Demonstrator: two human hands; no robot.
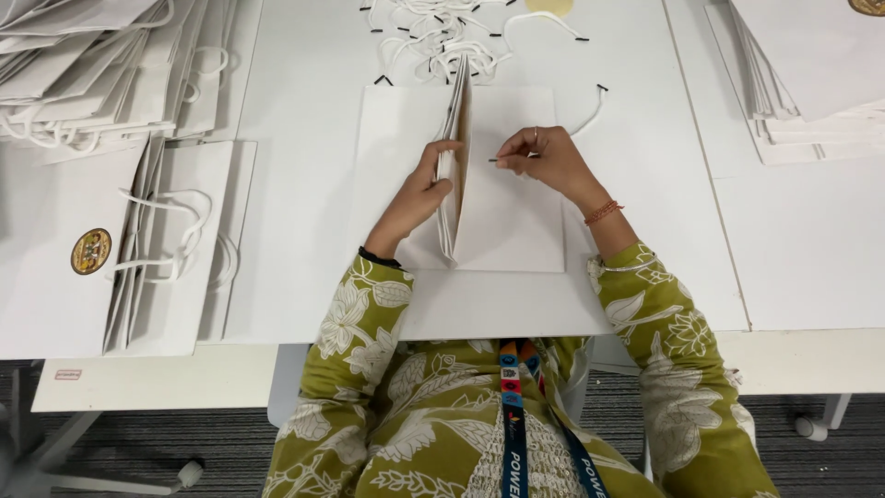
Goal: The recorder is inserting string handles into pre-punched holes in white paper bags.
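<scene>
A flat white paper bag lies on the white table in front of me, one side panel lifted upright along its middle fold. My left hand grips that raised panel from the left. My right hand pinches the black-tipped end of a white cord, holding the tip close to the raised panel. The cord curves away to the right over the bag's edge, ending in another black tip.
A tangle of white cords with black tips lies beyond the bag. Finished bags with cord handles are stacked at left, one with a round gold sticker. Flat white bags are piled at right.
</scene>
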